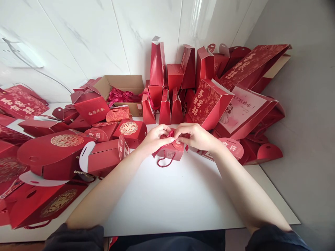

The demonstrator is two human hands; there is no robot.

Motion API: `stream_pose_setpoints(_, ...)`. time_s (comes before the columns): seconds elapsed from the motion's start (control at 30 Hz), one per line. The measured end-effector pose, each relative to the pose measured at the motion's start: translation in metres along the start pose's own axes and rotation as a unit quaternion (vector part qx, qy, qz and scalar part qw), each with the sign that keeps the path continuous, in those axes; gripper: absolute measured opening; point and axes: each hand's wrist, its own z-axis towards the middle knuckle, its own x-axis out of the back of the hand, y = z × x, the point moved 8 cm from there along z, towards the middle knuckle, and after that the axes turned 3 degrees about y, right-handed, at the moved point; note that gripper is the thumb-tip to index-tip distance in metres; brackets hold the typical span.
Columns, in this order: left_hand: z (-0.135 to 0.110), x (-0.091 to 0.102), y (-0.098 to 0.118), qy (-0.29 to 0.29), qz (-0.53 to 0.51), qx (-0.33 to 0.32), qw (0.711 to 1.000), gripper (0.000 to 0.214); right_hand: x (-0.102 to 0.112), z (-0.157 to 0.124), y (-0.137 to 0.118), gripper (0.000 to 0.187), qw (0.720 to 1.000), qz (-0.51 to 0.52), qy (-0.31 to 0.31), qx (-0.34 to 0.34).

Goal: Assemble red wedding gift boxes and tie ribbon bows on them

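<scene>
A small red gift box (178, 154) with a twisted red cord handle (165, 164) sits on the white table, mid-view. On top of it a dark red ribbon (171, 133) is gathered in a loop or knot. My left hand (159, 138) pinches the ribbon from the left, thumb along its near side. From the right, my right hand (195, 136) also pinches it, fingertips almost meeting those of the left. One ribbon end hangs at the box's right side. The exact form of the knot is partly hidden by my fingers.
Several red gift boxes crowd the left, including one with a gold emblem (66, 139). An open cardboard box (123, 82) of ribbons stands behind. Tall red boxes (157, 62) and larger printed boxes (209, 103) line the back and right. A grey wall (300, 122) bounds the right.
</scene>
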Motion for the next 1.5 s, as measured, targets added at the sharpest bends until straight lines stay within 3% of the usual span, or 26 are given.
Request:
stream_pose_setpoints(0.27, 0.0, 0.003, 0.002, 0.019, 0.061, -0.028, 0.998, 0.022, 0.0, 0.0, 0.004, 0.009, 0.997, 0.058, 0.004, -0.06)
stream_pose_setpoints(0.5, -0.001, 0.002, 0.006, 0.043, 0.11, -0.068, 0.991, 0.027, 0.003, -0.001, 0.014, 0.011, 0.995, 0.052, 0.043, -0.076)
stream_pose_setpoints(0.67, 0.001, 0.002, 0.006, 0.037, 0.081, -0.087, 0.992, 0.023, 0.005, -0.001, 0.008, 0.017, 0.996, 0.047, 0.035, -0.063)
stream_pose_setpoints(0.83, 0.004, 0.003, -0.004, 0.033, 0.005, -0.04, 0.999, 0.021, 0.002, 0.0, -0.004, 0.023, 0.998, 0.061, 0.009, -0.025)
stream_pose_setpoints(0.97, 0.002, 0.003, -0.001, 0.04, 0.042, -0.041, 0.997, 0.026, 0.0, 0.0, 0.008, 0.025, 0.994, 0.076, 0.017, -0.074)
stream_pose_setpoints(1.17, -0.016, 0.013, 0.033, 0.1, 0.215, -0.07, 0.969, 0.019, 0.012, -0.014, 0.017, 0.017, 0.981, 0.027, -0.012, -0.192)
stream_pose_setpoints(1.27, -0.024, 0.023, 0.04, 0.122, 0.296, -0.017, 0.947, 0.024, 0.014, -0.021, 0.011, 0.03, 0.971, 0.056, -0.044, -0.228)
stream_pose_setpoints(1.4, -0.028, 0.031, 0.027, 0.071, 0.293, 0.096, 0.949, 0.036, 0.01, -0.025, 0.02, 0.039, 0.951, 0.065, -0.046, -0.298)
stream_pose_setpoints(1.5, -0.029, 0.03, 0.021, 0.022, 0.27, 0.128, 0.954, 0.034, 0.006, -0.024, 0.035, 0.043, 0.941, 0.046, -0.038, -0.333)
